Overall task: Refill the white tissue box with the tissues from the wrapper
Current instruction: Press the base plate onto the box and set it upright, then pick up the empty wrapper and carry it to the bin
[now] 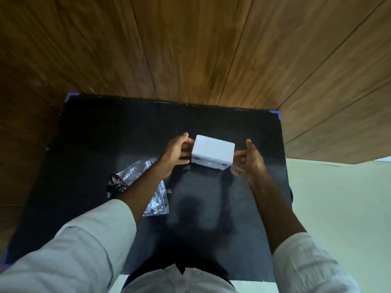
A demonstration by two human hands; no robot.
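White tissue box [213, 152] between both hands' spread fingers [183, 148]; contact blurred, wrapper [135, 178] half-hidden.

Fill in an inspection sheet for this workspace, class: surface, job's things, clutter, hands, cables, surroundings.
Surface: black table, glossy, blue tape at its far corners.
Job's things: white tissue box mid-table; crinkled wrapper left of it, partly under the left forearm.
Clutter: nothing seen.
Hands: left hand against the box's left side; right hand at its right side, contact unclear.
Cables: nothing seen.
Surroundings: wooden wall panels behind; pale floor to the right.
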